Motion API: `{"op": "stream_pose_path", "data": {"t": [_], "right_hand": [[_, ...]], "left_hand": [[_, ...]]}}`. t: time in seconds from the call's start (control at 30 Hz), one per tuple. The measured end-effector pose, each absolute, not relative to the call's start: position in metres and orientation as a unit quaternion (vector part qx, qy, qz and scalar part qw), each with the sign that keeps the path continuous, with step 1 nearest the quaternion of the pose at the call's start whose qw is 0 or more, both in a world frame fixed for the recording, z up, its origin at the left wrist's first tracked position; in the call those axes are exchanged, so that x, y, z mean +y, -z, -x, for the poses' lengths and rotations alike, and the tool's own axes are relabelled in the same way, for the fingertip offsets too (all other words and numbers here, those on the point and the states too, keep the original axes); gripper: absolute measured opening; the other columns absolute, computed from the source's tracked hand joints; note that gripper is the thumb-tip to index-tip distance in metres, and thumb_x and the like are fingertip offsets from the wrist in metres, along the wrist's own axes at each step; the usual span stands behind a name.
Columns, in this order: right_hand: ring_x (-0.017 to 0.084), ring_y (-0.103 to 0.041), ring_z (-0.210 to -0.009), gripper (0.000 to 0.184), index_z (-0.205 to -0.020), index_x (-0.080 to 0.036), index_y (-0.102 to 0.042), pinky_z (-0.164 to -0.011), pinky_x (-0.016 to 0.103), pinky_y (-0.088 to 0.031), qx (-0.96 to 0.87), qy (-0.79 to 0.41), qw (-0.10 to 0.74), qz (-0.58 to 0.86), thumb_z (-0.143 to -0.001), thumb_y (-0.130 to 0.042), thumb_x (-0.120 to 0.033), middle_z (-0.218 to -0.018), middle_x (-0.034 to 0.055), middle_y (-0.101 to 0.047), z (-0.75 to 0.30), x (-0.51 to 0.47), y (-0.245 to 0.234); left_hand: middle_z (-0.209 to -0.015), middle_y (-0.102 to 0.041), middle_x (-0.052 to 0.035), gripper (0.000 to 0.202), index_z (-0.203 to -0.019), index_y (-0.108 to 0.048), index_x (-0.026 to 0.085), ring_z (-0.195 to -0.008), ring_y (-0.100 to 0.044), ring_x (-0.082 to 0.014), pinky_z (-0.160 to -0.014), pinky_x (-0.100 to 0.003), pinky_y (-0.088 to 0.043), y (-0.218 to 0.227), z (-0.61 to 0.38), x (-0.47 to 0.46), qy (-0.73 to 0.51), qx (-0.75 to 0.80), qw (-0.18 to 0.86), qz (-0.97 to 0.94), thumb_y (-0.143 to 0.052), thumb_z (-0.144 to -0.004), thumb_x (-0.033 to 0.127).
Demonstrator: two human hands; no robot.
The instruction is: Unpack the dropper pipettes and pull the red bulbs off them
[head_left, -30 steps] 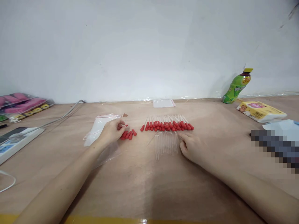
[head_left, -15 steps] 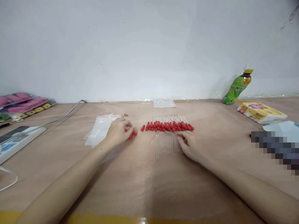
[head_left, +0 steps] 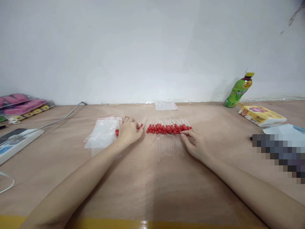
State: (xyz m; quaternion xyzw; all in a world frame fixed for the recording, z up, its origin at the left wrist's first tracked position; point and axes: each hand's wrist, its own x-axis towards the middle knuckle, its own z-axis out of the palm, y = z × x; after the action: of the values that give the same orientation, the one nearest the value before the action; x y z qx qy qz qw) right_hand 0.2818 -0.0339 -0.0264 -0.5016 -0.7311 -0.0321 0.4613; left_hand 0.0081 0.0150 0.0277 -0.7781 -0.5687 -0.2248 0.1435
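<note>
A row of glass droppers with red rubber bulbs (head_left: 169,128) lies across the middle of the table, with several bare clear glass tubes (head_left: 166,147) just in front of it. My left hand (head_left: 128,132) is curled over a few loose red bulbs (head_left: 141,126) at the left end of the row, fingers closed around them. My right hand (head_left: 196,144) rests at the row's right end, its fingers stretched toward the bulbs and touching the tubes.
Clear plastic bags (head_left: 102,135) lie left of my left hand and one small bag (head_left: 166,106) near the wall. A green bottle (head_left: 238,90), a yellow packet (head_left: 260,115), a power strip (head_left: 16,141) with cable and a tray of pink items (head_left: 21,106) stand around.
My left hand slid right with the loose red bulbs, up to the row's left end. My right hand moved forward to the row's right end.
</note>
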Motion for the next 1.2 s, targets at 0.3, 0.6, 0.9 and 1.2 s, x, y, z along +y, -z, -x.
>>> {"op": "stream_pose_path", "data": {"t": [0.3,0.6,0.9,1.2], "right_hand": [[0.023,-0.047,-0.114,0.047,-0.126,-0.019,-0.044,-0.097,0.040,-0.039,-0.811,0.100,0.436,0.376,-0.081,-0.053,-0.030,-0.122,0.0103,-0.053,-0.269,-0.047,0.012],[0.023,-0.043,-0.120,0.033,-0.110,-0.021,-0.058,-0.105,0.049,-0.023,-0.882,0.147,0.322,0.310,-0.082,-0.052,-0.037,-0.116,0.0049,-0.059,-0.255,-0.051,0.014],[0.020,-0.053,-0.110,0.016,-0.093,-0.021,-0.064,-0.104,0.048,-0.027,-0.879,0.114,0.362,0.288,-0.084,-0.052,-0.025,-0.097,0.0020,-0.068,-0.247,-0.054,0.018],[0.020,-0.051,-0.112,0.022,-0.103,-0.016,-0.060,-0.103,0.047,-0.032,-0.892,0.059,0.370,0.254,-0.085,-0.049,-0.023,-0.102,0.0064,-0.066,-0.244,-0.054,0.023]], "left_hand": [[-0.080,-0.065,-0.0015,0.010,-0.077,-0.058,0.019,-0.076,-0.055,-0.0172,-0.073,-0.035,-0.033,-0.011,0.004,-0.031,0.304,-0.367,0.147,0.867,-0.054,-0.076,0.028],[-0.083,-0.068,0.0012,0.005,-0.078,-0.057,0.020,-0.076,-0.057,-0.0153,-0.075,-0.035,-0.034,-0.003,-0.012,-0.044,0.349,-0.283,0.152,0.880,-0.059,-0.075,0.023],[-0.091,-0.066,-0.0029,0.022,-0.094,-0.059,0.019,-0.086,-0.055,-0.0177,-0.080,-0.036,-0.034,0.002,-0.021,-0.046,0.325,-0.277,0.105,0.898,-0.059,-0.077,0.033],[-0.086,-0.068,0.0000,0.010,-0.086,-0.060,0.019,-0.082,-0.055,-0.0163,-0.079,-0.036,-0.031,0.004,-0.028,-0.045,0.313,-0.238,0.124,0.911,-0.055,-0.082,0.026]]}}
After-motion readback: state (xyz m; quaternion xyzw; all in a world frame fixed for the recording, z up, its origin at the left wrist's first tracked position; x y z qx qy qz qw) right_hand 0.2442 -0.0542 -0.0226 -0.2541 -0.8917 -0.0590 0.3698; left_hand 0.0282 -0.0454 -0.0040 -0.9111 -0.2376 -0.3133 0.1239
